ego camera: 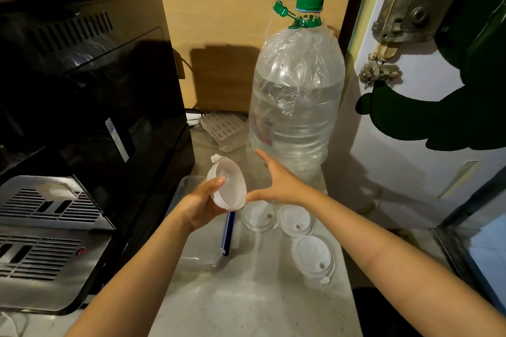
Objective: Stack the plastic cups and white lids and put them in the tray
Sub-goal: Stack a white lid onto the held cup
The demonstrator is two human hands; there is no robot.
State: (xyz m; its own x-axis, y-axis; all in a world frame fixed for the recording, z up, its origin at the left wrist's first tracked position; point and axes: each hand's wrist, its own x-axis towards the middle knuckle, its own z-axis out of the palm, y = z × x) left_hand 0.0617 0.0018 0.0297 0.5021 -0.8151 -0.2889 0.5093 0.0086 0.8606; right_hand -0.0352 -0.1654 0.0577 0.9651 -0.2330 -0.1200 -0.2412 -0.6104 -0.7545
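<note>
Lid is in my left hand, gripped at its rim and tipped up, its hollow side facing me. My right hand is spread wide and holds nothing, touching the lid's edge. Three lids lie flat on the table beside the clear tray. The bottle label is too blurry to read.

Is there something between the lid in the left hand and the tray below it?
Nothing visible. The left hand holds the white lid tilted above the clear tray, and only open air shows between them. The right hand is beside it, open.
</note>
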